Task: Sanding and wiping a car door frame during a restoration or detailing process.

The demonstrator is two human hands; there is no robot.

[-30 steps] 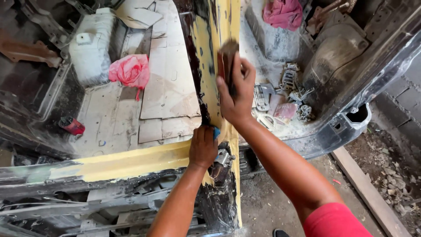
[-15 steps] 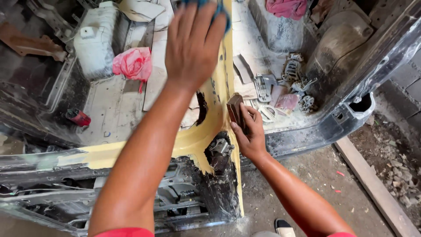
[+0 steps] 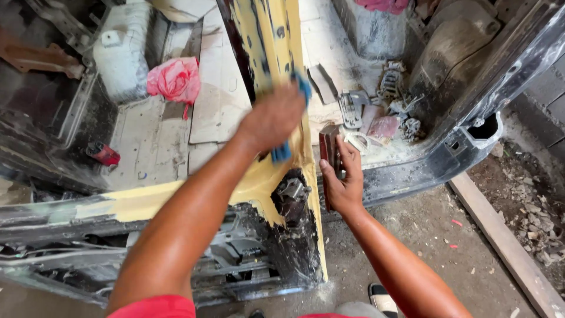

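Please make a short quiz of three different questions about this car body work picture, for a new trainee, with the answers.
1. True or false: the left hand presses a blue pad on the yellow-coated pillar.
2. What does the right hand hold? A) a dark reddish-brown block B) a hammer C) a spray can
3. Fill in: the crumpled bag on the dusty cabin floor is ____ in colour.

Key: 1 true; 2 A, the block is held at the pillar's edge; 3 pink.

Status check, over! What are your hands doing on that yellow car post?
Left hand presses blue cloth on yellow post. Right hand holds dark block beside it. Nothing in the way.
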